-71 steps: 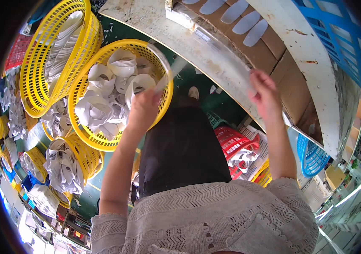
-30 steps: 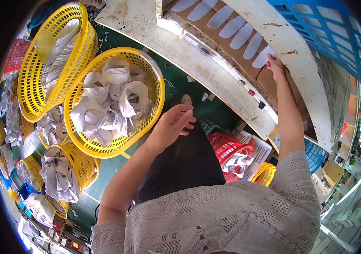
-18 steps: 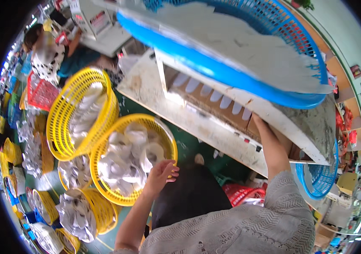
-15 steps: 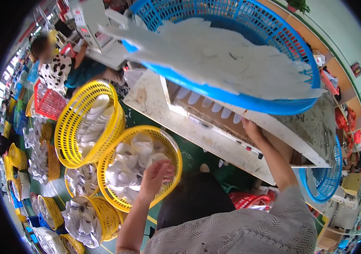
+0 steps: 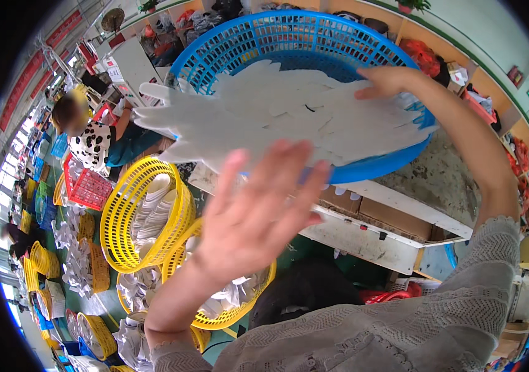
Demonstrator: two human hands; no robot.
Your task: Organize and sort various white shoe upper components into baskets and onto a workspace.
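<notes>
Reaches over the blue basket [image 5: 289,38] with right arm bent; hangs right hand [image 5: 388,82] by the far right of the heaped white pieces [image 5: 289,115], heap lying below and left of fingertips; cannot tell whether gripping. Holds left hand [image 5: 258,208] in front of heap, blurred, fingers spread.

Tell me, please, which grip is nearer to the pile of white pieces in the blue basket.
Right. The right grip is at the back edge of the white pile, toward its right end; the left grip hangs in front of it, closer to the camera.
</notes>
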